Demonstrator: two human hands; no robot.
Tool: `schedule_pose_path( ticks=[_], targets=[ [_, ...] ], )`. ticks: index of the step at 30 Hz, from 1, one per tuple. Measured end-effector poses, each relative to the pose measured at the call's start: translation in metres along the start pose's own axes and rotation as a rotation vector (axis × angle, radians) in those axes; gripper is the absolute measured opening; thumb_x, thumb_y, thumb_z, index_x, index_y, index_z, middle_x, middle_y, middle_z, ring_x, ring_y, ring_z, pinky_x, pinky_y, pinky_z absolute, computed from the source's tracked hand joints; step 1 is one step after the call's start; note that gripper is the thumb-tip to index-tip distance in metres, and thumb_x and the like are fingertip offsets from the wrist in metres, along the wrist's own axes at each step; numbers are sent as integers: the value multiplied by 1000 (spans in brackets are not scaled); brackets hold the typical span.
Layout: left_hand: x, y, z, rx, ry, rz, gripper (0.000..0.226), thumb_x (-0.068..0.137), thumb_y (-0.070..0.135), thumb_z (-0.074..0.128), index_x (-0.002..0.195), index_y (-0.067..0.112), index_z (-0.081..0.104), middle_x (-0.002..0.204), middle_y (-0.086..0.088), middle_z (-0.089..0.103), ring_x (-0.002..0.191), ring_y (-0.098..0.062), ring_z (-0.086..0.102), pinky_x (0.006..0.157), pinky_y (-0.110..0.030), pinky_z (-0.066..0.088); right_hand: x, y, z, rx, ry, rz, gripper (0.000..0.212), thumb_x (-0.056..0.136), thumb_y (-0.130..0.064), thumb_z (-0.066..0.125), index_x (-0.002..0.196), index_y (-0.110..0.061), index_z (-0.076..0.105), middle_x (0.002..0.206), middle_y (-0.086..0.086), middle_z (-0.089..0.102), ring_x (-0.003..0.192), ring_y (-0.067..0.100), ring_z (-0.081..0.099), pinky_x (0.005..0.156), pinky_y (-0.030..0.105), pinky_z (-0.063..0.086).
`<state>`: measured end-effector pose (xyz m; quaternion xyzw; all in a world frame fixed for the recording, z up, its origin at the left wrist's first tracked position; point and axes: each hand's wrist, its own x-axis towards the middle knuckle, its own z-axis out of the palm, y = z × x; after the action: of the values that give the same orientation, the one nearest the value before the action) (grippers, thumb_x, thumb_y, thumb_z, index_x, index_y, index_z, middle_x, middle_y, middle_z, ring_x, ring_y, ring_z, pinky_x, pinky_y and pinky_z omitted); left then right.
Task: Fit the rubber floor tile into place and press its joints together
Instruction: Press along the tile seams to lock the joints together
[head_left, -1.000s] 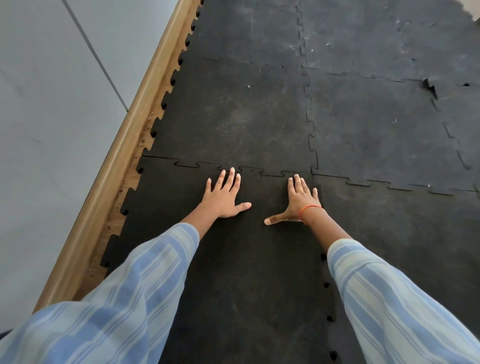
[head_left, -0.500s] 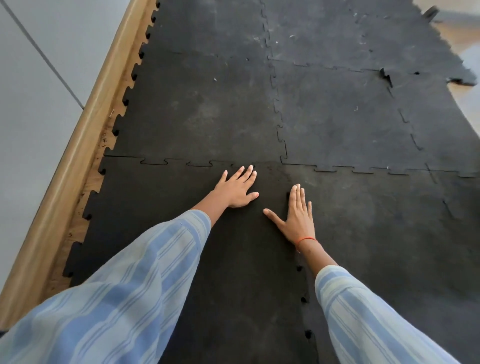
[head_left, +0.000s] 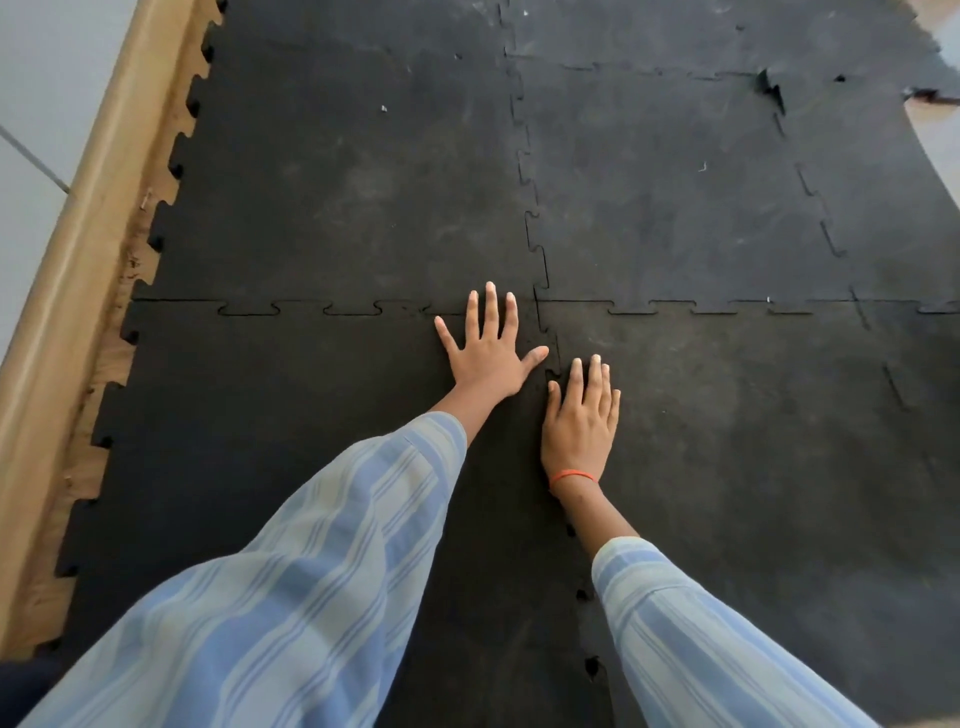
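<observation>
Your left hand (head_left: 485, 348) lies flat, fingers spread, at the far right corner of the near-left rubber tile (head_left: 291, 415); your right hand (head_left: 581, 415) lies flat, fingers together, beside the side joint (head_left: 584, 597), holding nothing. Open notches show nearer you, so work your palms along that seam with firm downward pressure.

A wooden floor (head_left: 111, 364) shows as a narrow strip on the left, beside a tan skirting board (head_left: 78, 249). Black interlocking rubber tiles (head_left: 675, 197) cover the rest of it, joined by puzzle-tooth seams. The near-left tile (head_left: 260, 415) lies flat, its toothed left edge exposed over bare wood.
</observation>
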<state>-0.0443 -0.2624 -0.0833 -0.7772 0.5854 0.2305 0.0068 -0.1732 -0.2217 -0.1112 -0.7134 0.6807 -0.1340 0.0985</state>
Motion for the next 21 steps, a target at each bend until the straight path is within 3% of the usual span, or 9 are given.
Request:
schedule_pose_path(
  ticks=[5, 10, 12, 15, 18, 21],
  targets=[
    [4, -1, -1, -11, -46, -3, 85, 89, 72, 18, 149, 25, -19, 156, -3, -31, 143, -26, -27, 106, -68, -14, 2, 1, -6, 104, -27, 36, 43, 101, -26, 37, 142, -12, 40, 156, 9, 29, 146, 24, 21, 120, 38, 10],
    [7, -13, -21, -14, -173, 82, 93, 86, 74, 30, 151, 27, -17, 156, 1, -32, 143, -24, -28, 108, -64, -13, 11, 22, -33, 345, -166, -22, 37, 101, -11, 36, 135, -6, 48, 153, 8, 33, 144, 24, 24, 120, 35, 14],
    [-4, -21, -24, 34, -202, 126, 105, 78, 81, 35, 150, 26, -18, 156, 0, -32, 143, -23, -27, 111, -62, -12, 0, 46, -41, 203, -168, -75, 39, 102, -13, 34, 140, -9, 43, 156, 7, 29, 146, 23, 21, 120, 37, 12],
    [-40, -25, -5, 103, -192, 165, 121, 66, 91, 33, 148, 21, -23, 154, -3, -35, 142, -24, -30, 109, -60, -14, -30, 68, -41, 47, -82, 86, 44, 102, -24, 31, 146, -19, 31, 159, 0, 20, 148, 18, 13, 121, 39, 5],
    [-72, -20, 19, 110, -149, 156, 119, 68, 91, 26, 147, 20, -25, 153, -5, -36, 142, -25, -30, 110, -59, -15, -37, 54, -33, 49, -56, 250, 48, 101, -37, 26, 148, -23, 27, 160, -4, 17, 148, 15, 8, 120, 44, 0],
    [-75, -18, 24, 97, -121, 123, 113, 71, 89, 24, 147, 21, -25, 154, -5, -35, 142, -24, -29, 110, -58, -15, -36, 42, -26, -36, -66, 280, 55, 99, -45, 26, 148, -19, 25, 160, 1, 17, 148, 21, 8, 118, 54, 1]
  ],
)
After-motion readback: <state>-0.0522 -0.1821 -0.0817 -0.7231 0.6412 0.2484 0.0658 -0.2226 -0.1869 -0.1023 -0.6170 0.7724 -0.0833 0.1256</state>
